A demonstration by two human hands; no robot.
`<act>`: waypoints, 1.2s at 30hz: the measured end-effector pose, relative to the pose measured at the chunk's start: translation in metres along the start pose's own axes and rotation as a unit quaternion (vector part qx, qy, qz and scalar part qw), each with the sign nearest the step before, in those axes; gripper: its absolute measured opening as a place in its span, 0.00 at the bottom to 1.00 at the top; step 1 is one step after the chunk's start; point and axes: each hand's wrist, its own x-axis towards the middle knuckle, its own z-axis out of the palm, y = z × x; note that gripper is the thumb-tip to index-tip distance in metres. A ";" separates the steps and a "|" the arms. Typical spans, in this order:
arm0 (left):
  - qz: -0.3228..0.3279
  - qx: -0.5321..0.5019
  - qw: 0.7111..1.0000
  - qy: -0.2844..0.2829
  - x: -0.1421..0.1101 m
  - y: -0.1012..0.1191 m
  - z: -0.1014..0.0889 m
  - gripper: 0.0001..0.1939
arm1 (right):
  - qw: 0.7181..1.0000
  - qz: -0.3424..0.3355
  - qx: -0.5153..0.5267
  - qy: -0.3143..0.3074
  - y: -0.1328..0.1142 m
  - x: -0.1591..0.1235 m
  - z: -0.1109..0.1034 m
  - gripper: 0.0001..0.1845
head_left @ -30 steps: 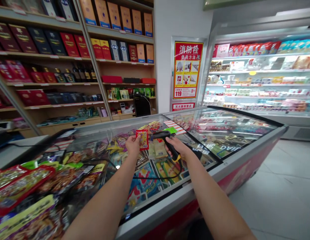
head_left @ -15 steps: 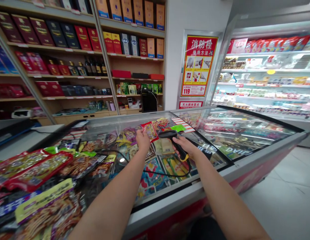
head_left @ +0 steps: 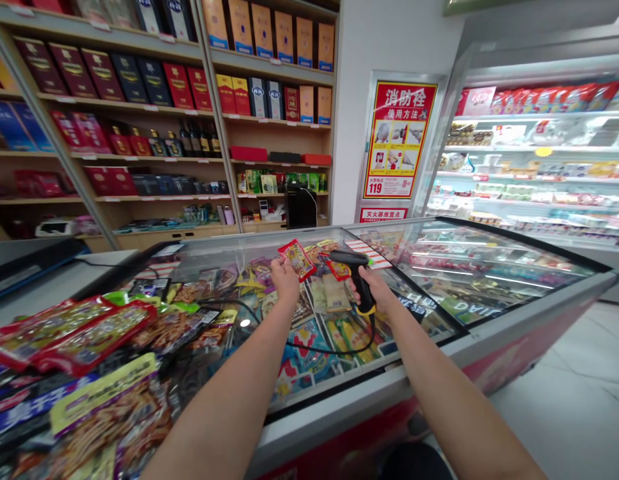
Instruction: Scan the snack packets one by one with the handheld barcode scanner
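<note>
My left hand (head_left: 286, 275) pinches the lower left edge of a small red snack packet (head_left: 298, 260), held up above the freezer's glass lid. In my right hand (head_left: 372, 291) is a black and yellow barcode scanner (head_left: 350, 258), its handle wrapped by my fingers and its head pointing left toward the packet. The scanner and the packet are apart. A black cord (head_left: 334, 351) loops from the handle's base leftward over the glass. Behind the scanner head, another red packet (head_left: 338, 269) lies partly hidden.
The chest freezer (head_left: 349, 387) spans the middle. Snack bags (head_left: 109, 400) are heaped on its left end, beside a grey counter (head_left: 104, 261). Shelves of boxed bottles (head_left: 139, 80) stand behind, a lit refrigerated display (head_left: 539, 147) to the right, and a red poster (head_left: 402, 140) between.
The scanner has tipped more upright and moved slightly right and up, away from the red packet. My left hand keeps the packet, now tilted more and showing more of its front.
</note>
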 end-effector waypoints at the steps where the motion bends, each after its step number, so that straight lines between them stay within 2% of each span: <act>1: 0.001 0.001 1.000 -0.002 -0.001 0.000 0.000 0.02 | 0.999 0.024 -0.007 -0.020 0.001 0.000 0.000 0.28; 4: 0.005 0.010 1.000 -0.018 -0.002 0.003 -0.001 0.02 | 0.997 0.056 -0.030 -0.042 0.004 0.000 0.001 0.26; 14: -0.014 0.020 0.999 -0.030 -0.002 0.003 -0.002 0.03 | 0.996 0.048 -0.050 -0.055 0.004 -0.001 0.000 0.25; 21: -0.021 0.021 0.999 -0.014 -0.001 0.003 -0.002 0.03 | 0.995 0.055 -0.061 -0.057 0.001 -0.006 0.004 0.25; 30: 0.004 0.008 1.000 0.009 0.004 -0.009 0.001 0.03 | 0.995 0.071 -0.045 -0.057 0.005 -0.002 0.005 0.21; 33: -0.006 0.007 1.000 0.017 0.007 -0.006 -0.003 0.03 | 0.995 0.071 -0.027 -0.062 0.010 0.003 0.009 0.21; 36: -0.020 0.026 0.999 0.031 0.019 0.005 -0.019 0.04 | 0.993 0.081 -0.024 -0.083 0.012 0.011 0.023 0.22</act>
